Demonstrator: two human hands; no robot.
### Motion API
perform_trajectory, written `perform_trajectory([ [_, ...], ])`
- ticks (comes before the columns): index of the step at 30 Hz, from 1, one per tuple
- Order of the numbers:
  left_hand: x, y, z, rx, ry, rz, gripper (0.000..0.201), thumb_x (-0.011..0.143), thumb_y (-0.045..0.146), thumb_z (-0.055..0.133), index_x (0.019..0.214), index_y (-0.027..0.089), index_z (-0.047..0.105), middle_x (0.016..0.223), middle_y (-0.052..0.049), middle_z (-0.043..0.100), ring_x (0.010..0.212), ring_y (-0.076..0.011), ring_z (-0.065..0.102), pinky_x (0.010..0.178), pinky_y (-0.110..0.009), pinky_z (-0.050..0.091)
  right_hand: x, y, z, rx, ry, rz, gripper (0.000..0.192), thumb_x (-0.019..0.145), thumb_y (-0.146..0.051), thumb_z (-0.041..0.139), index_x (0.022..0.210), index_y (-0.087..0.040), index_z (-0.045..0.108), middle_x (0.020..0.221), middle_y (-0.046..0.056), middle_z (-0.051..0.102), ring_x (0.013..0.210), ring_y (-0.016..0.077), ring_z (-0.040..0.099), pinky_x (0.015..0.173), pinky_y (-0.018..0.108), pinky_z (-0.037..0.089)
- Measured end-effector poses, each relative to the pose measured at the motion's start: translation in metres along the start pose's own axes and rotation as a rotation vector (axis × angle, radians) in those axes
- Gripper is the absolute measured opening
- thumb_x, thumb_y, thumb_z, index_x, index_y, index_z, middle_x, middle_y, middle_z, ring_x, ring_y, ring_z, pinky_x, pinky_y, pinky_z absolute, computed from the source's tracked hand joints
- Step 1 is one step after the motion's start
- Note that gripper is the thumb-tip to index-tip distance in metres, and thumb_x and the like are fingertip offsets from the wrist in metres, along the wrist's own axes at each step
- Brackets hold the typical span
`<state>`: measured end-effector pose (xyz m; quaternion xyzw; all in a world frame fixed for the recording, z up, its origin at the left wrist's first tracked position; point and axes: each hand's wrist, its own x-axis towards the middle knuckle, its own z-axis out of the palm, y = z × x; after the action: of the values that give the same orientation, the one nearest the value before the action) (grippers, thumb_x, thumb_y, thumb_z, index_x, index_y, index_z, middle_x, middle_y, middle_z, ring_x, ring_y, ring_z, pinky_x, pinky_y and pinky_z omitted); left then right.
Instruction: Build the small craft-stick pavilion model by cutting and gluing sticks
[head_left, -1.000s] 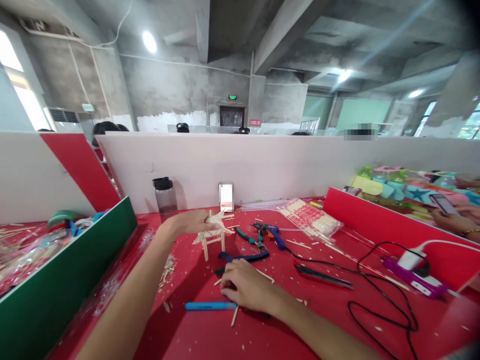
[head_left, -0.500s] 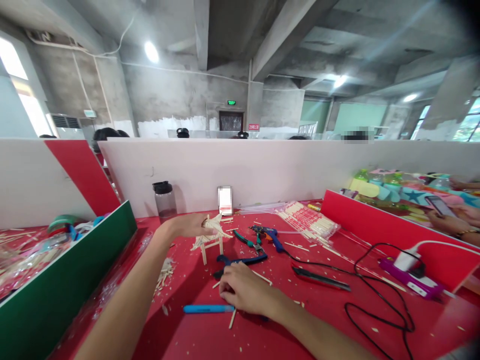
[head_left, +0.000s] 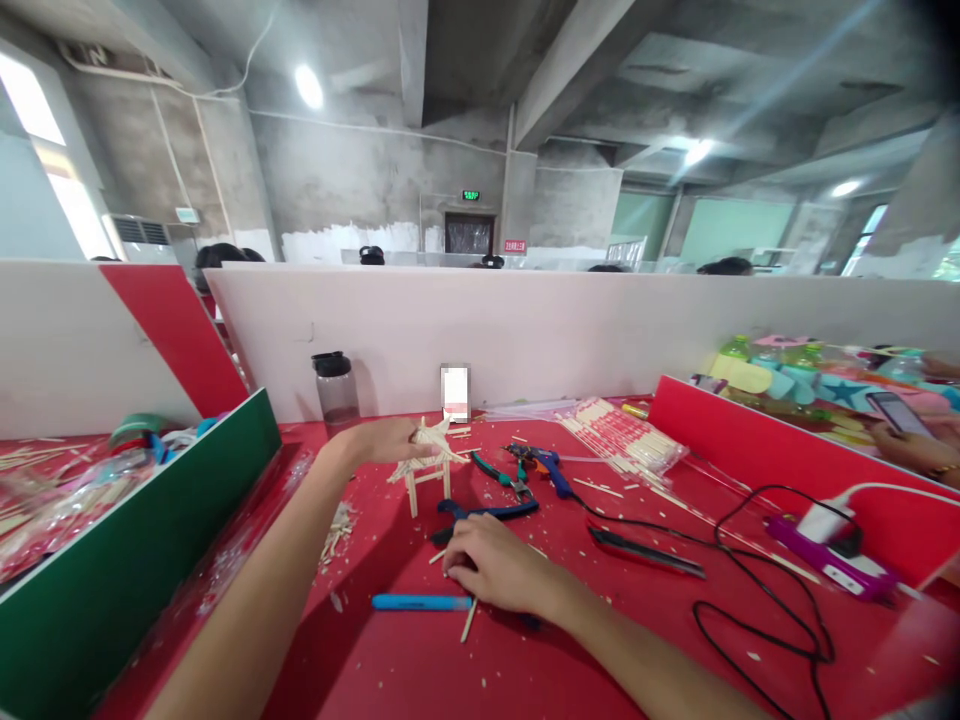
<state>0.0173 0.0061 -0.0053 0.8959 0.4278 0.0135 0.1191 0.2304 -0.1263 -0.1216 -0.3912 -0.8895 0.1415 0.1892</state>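
Observation:
A small pavilion model of pale wooden sticks (head_left: 429, 462), with a pointed roof and thin legs, stands on the red table (head_left: 360, 660). My left hand (head_left: 386, 440) reaches over from the left and grips its roof. Lower and nearer to me, my right hand (head_left: 491, 562) rests on the table with its fingers curled in; what is under the fingertips is hidden. A blue pen (head_left: 420, 602) lies just left of it, and a loose stick (head_left: 469, 622) lies below. Dark blue-handled pliers (head_left: 499, 510) lie just beyond this hand.
Green-handled cutters (head_left: 491, 470), a blue glue gun (head_left: 551, 470) and a utility knife (head_left: 645, 550) lie to the right. Bagged sticks (head_left: 630, 435), a purple power strip (head_left: 832, 560), a black cable (head_left: 750, 645), a bottle (head_left: 335, 390) and partitions (head_left: 150, 530) surround the workspace. Another person's hand (head_left: 907, 450) holds a phone.
The view has shifted slightly, moving everything a little right and up. Both hands keep nearly the same places, the left still on the pavilion model.

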Motion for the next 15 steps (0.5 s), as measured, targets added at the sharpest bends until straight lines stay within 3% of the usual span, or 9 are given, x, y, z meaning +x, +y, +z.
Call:
perform_trajectory([
  [15,-0.0016,0.0026,-0.0005,0.026,0.008,-0.015,0.050,0.086,0.067,0.047,0.085,0.018,0.058,0.076,-0.003,0.064,0.064,-0.0174,0.052,0.058,-0.027,0.034,-0.0002,-0.0043,-0.0055,-0.012,0.032,0.043,0.012,0.092,-0.020,0.066,0.095,-0.021,0.077,0.099,0.005,0.074,0.099,0.0211,0.064,0.091,0.030,0.042],
])
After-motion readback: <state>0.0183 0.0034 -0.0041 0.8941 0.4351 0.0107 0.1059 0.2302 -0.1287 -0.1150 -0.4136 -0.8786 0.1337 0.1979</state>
